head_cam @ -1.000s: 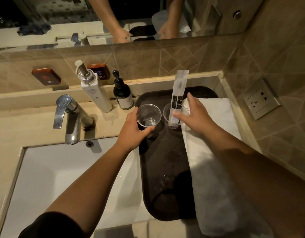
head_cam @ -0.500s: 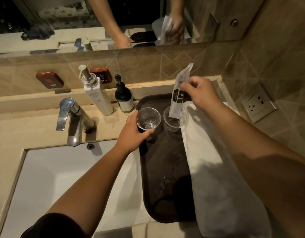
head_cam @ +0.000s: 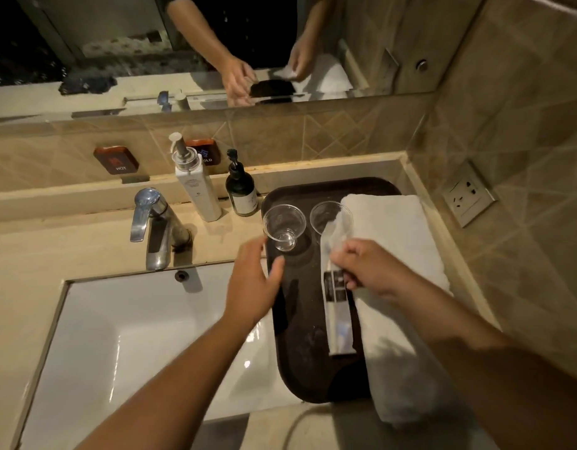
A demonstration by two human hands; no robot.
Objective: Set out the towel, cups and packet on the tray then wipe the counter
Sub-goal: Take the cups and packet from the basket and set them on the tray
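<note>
A dark oval tray lies on the counter to the right of the basin. A folded white towel runs along the tray's right side. Two clear plastic cups stand upright at the tray's far end, the left cup and the right cup. The long clear packet lies lengthwise on the tray beside the towel, its far end near the right cup. My right hand pinches the packet near its middle. My left hand hovers open just below the left cup, not touching it.
A white basin and a chrome tap sit to the left. A white pump bottle and a dark pump bottle stand behind the tray. A wall socket is at the right. A mirror spans the back.
My right hand lifted the packet out of the right cup and brought it down flat along the tray. My left hand let go of the left cup and drew back.
</note>
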